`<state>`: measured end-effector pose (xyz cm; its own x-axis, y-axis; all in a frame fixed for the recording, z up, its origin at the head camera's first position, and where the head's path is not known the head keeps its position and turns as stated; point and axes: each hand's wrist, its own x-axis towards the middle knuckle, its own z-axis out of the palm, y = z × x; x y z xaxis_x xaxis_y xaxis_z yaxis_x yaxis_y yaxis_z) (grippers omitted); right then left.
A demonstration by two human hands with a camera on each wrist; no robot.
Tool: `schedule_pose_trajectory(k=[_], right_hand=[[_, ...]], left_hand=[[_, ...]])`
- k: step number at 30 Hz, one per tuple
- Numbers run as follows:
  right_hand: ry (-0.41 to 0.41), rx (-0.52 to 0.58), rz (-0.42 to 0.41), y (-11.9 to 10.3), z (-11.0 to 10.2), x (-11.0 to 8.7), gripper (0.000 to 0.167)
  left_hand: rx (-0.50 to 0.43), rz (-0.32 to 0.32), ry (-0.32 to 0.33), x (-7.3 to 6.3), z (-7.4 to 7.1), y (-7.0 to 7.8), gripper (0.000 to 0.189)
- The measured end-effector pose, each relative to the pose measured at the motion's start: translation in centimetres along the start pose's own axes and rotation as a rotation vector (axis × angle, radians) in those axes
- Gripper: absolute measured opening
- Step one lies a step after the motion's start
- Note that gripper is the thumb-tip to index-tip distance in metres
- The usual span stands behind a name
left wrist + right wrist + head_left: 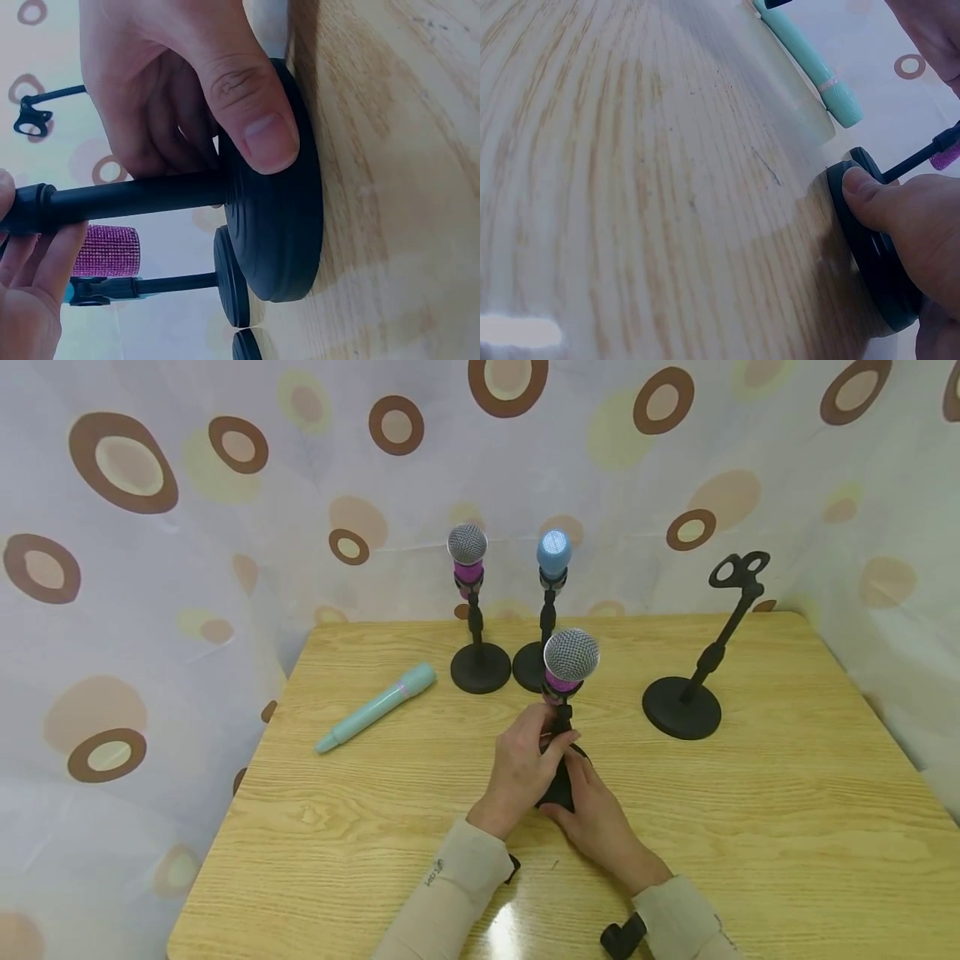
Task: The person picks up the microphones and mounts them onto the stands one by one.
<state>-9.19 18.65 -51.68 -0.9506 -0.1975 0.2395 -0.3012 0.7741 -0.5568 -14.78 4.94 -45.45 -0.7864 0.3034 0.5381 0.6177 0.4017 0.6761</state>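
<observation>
A microphone (pixel 572 655) with a silver mesh head and glittery pink body sits in the clip of a black desk stand (pixel 559 787). My left hand (pixel 519 770) grips the stand's pole below the clip; in the left wrist view its fingers (pixel 56 262) wrap the pole. Lower down, my right hand (pixel 596 814) holds the round base (pixel 274 225), thumb on its top face. The base is close to the tabletop; I cannot tell whether it touches all round. In the right wrist view the right thumb (pixel 862 191) presses the base's rim.
Behind stand a pink microphone (pixel 468 547) and a blue microphone (pixel 554 556), each in a black stand. At right is a black stand (pixel 682 706) with a bare clip. A pale teal tapered tube (pixel 378 706) with a pink band lies left on the wooden table (pixel 300 877).
</observation>
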Motion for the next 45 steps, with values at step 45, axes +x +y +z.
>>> schedule_pose_trajectory(k=[45], right_hand=[[-0.003, 0.041, 0.002, 0.0, 0.1, 0.0, 0.087]], left_hand=[[-0.284, -0.105, -0.225, 0.2, 1.0, -0.5, 0.023]])
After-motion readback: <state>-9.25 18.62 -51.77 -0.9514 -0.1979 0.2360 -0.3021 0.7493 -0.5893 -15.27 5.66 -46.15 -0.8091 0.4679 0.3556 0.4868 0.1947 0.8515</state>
